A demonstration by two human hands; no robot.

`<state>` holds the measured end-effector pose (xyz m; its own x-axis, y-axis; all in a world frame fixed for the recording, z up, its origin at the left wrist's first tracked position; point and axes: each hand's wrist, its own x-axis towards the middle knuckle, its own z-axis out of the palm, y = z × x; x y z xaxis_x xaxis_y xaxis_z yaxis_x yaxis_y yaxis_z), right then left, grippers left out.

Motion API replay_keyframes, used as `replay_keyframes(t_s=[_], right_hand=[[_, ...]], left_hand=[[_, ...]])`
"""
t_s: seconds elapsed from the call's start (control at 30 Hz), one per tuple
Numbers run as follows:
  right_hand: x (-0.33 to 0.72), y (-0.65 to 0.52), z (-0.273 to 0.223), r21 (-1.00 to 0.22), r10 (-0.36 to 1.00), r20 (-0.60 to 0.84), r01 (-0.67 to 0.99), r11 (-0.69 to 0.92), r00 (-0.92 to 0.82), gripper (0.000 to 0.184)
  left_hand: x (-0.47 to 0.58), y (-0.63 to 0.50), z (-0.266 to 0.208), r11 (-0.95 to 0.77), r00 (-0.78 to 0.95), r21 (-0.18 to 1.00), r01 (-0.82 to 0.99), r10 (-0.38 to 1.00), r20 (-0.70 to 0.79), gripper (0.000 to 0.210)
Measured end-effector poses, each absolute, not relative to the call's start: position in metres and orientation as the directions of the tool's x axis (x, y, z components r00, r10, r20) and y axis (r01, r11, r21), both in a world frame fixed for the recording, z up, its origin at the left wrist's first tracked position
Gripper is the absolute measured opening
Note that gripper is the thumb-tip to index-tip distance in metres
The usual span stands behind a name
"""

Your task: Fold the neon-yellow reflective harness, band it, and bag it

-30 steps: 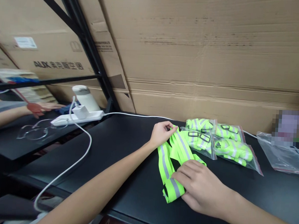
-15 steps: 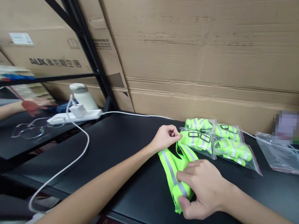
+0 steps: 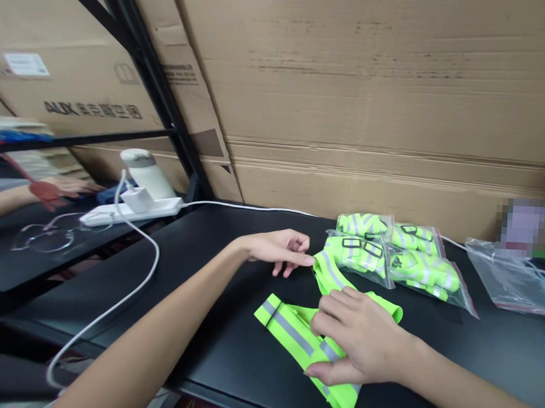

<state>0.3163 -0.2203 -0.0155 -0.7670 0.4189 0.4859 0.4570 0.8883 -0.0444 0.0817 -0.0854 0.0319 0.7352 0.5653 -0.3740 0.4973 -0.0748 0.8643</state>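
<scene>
A neon-yellow reflective strap (image 3: pixel 288 329) with grey stripes lies partly folded on the black tabletop. My right hand (image 3: pixel 359 336) rests over its folded middle, fingers curled and thumb pressing the near side. One end of the strap, bearing a dark slider, sticks out to the left. Another length curves up toward my left hand (image 3: pixel 283 250). That hand hovers with the thumb stretched out, its tip at the strap's upper edge, and the other fingers loosely bent and apart. Behind are several clear zip bags (image 3: pixel 361 257) with similar straps, some showing black buckles.
An empty clear bag (image 3: pixel 501 283) lies at the right. On the left stand a white power strip (image 3: pixel 130 212) with a cable and a white bottle (image 3: pixel 148 173). Another person's hand (image 3: pixel 67 186) is at the far left. A cardboard wall (image 3: pixel 373 112) backs the table.
My left hand has let go of the strap's upper part and moved left. The strap has spread out, its slider end now pointing left. My right hand has stayed on it, shifting slightly left.
</scene>
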Motion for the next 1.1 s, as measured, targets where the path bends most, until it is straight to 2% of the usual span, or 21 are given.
replay_keyframes(t_s=[0.1, 0.17, 0.3, 0.4, 0.5, 0.67, 0.8, 0.87, 0.97, 1.1], right_hand=[[0.314, -0.220, -0.020, -0.002, 0.326, 0.614, 0.411, 0.911, -0.719, 0.054], [0.314, -0.219, -0.021, 0.020, 0.284, 0.657, 0.392, 0.920, -0.698, 0.053], [0.314, -0.219, -0.021, 0.039, 0.231, 0.718, 0.369, 0.928, -0.656, 0.050], [0.315, -0.220, -0.022, 0.039, 0.221, 0.731, 0.363, 0.931, -0.646, 0.047], [0.315, -0.223, -0.023, 0.003, 0.245, 0.728, 0.359, 0.933, -0.641, 0.051], [0.316, -0.232, -0.026, -0.121, 0.346, 0.680, 0.366, 0.923, -0.646, 0.082], [0.317, -0.234, -0.027, -0.095, 0.428, 0.572, 0.462, 0.882, -0.700, 0.076], [0.316, -0.234, -0.028, -0.054, 0.436, 0.573, 0.498, 0.865, -0.694, 0.073], [0.313, -0.231, -0.029, -0.012, 0.405, 0.628, 0.513, 0.859, -0.664, 0.073], [0.310, -0.227, -0.029, 0.028, 0.361, 0.688, 0.520, 0.854, -0.630, 0.070]], left_hand=[[0.072, -0.088, 0.039, -0.035, 0.669, 0.714, 0.699, 0.383, -0.637, 0.049], [0.071, -0.092, 0.041, -0.038, 0.639, 0.665, 0.746, 0.321, -0.699, 0.048], [0.076, -0.094, 0.037, -0.031, 0.717, 0.750, 0.661, 0.321, -0.619, 0.032], [0.078, -0.093, 0.035, -0.010, 0.732, 0.800, 0.600, 0.410, -0.544, 0.026], [0.078, -0.091, 0.035, -0.008, 0.725, 0.824, 0.566, 0.480, -0.494, 0.029], [0.080, -0.091, 0.038, -0.038, 0.751, 0.854, 0.519, 0.498, -0.434, 0.035], [0.084, -0.095, 0.043, -0.077, 0.776, 0.880, 0.468, 0.513, -0.367, 0.040], [0.088, -0.101, 0.048, -0.114, 0.768, 0.869, 0.482, 0.533, -0.356, 0.041], [0.101, -0.118, 0.053, -0.226, 0.674, 0.768, 0.599, 0.660, -0.332, 0.051], [0.128, -0.153, 0.050, -0.427, 0.522, 0.404, 0.809, 0.837, -0.162, 0.064]])
